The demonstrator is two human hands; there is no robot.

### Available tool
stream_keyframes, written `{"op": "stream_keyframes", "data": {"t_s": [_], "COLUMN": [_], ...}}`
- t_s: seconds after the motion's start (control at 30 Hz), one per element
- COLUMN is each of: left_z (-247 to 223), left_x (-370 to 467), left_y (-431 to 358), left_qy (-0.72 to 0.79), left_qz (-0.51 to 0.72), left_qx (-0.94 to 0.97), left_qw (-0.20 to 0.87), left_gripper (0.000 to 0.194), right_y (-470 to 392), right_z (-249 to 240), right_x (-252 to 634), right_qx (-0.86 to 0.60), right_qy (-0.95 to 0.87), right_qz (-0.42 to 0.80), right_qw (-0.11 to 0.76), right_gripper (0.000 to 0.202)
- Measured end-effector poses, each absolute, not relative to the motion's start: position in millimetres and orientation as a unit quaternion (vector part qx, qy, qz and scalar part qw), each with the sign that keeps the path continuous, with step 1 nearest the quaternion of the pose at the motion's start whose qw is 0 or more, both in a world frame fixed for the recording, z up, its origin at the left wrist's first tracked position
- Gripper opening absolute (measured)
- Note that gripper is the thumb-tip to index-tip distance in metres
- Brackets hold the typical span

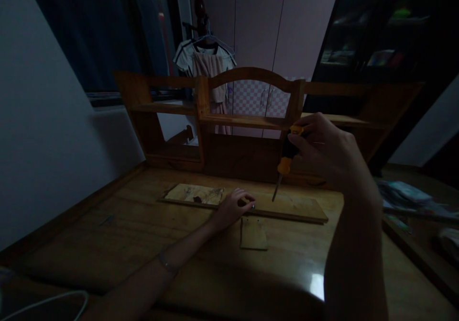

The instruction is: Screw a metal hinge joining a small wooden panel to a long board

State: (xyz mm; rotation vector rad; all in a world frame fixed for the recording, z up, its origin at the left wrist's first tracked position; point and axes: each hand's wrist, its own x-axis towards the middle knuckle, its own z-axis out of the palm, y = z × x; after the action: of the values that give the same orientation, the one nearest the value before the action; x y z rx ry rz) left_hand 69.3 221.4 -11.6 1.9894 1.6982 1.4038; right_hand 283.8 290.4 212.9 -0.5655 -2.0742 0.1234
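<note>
A yellow-and-black screwdriver [288, 149] is pointing downward, pinched in the right hand's [332, 146] closed fingers above a long flat wooden board [290, 207]. The left hand [232, 206] is curling its fingers over the board, touching a small shiny metal piece [253, 206]; dimness is obscuring whether it is gripping.
</note>
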Motion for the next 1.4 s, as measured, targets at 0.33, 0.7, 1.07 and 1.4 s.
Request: {"op": "stream_keyframes", "data": {"t_s": [0.33, 0.7, 1.07, 1.4], "left_z": [-11, -16, -16, -16], "left_x": [71, 71, 73, 73], "left_y": [221, 221, 220, 221], "left_qy": [0.579, 0.583, 0.6, 0.605], "left_qz": [0.439, 0.451, 0.449, 0.439], "left_qx": [0.683, 0.669, 0.656, 0.659], "left_qw": [0.074, 0.1, 0.093, 0.087], "left_gripper": [0.008, 0.028, 0.017, 0.012], "right_y": [297, 299, 300, 297], "right_z": [208, 201, 195, 195], "right_x": [280, 264, 255, 250], "right_qx": [-0.247, -0.227, -0.215, -0.215], "right_qy": [-0.861, -0.905, -0.913, -0.918], "right_qz": [0.038, 0.026, 0.023, 0.026], "right_qw": [0.443, 0.359, 0.346, 0.333], "right_gripper": [0.025, 0.018, 0.013, 0.013]}}
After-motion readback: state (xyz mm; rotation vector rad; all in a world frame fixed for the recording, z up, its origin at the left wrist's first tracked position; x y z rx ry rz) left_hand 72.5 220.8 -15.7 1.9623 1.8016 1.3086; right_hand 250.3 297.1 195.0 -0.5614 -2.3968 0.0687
